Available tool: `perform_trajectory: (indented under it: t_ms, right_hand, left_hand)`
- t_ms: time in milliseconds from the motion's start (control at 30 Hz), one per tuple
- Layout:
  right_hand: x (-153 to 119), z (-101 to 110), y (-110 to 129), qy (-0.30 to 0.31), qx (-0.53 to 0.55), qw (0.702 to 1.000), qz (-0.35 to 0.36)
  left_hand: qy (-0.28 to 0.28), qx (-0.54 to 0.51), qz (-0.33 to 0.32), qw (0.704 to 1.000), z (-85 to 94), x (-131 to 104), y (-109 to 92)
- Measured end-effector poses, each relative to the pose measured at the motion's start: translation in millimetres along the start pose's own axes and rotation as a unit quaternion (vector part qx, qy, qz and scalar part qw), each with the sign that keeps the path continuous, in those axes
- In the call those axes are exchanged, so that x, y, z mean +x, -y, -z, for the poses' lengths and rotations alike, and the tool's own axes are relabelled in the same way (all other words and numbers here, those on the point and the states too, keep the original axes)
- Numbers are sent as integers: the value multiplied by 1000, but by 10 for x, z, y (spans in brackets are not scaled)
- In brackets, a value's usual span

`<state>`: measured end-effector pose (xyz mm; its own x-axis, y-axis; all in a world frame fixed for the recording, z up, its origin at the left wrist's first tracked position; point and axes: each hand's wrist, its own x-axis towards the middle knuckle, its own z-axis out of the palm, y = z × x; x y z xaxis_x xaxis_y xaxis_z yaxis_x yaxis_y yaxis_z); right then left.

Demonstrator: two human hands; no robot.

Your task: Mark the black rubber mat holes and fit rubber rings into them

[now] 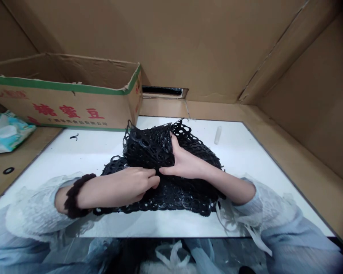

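Note:
A bundle of black perforated sheets (183,196), full of round holes, lies on the white board in the middle of the view. Part of it is folded up at the back left. My left hand (137,184) rests over the bundle's front left part, its fingers curled together on the black material. My right hand (183,160) grips the folded-up part from the right, with the thumb low and the other fingers reaching up behind its edge. A dark hair band circles my left wrist.
An open cardboard box (85,104) stands at the back left, beside a tissue pack (8,131). A small clear tube (217,135) lies at the back right of the white board (246,163). A black ring (8,171) is at far left. Cardboard walls surround the board.

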<state>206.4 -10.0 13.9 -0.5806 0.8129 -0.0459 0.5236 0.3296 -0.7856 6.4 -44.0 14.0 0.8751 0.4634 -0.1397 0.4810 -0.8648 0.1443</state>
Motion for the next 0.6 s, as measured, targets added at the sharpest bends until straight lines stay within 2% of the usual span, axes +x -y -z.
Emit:
perform_trajectory:
  t_ms: [133, 267, 433, 600]
  right_hand:
    - [7, 5, -7, -7, -7, 1000, 8]
    - [7, 17, -18, 3, -10, 1000, 6]
    - [1, 22, -39, 5, -14, 1000, -1]
    - [1, 16, -34, 11, -9, 1000, -9]
  left_hand:
    - [-12, 17, 21, 1000, 57, -20, -39]
    - [-28, 32, 6, 999, 130, -31, 5]
    - [-23, -30, -8, 999, 216, -38, 64]
    - [-16, -67, -1, 998, 271, -67, 28]
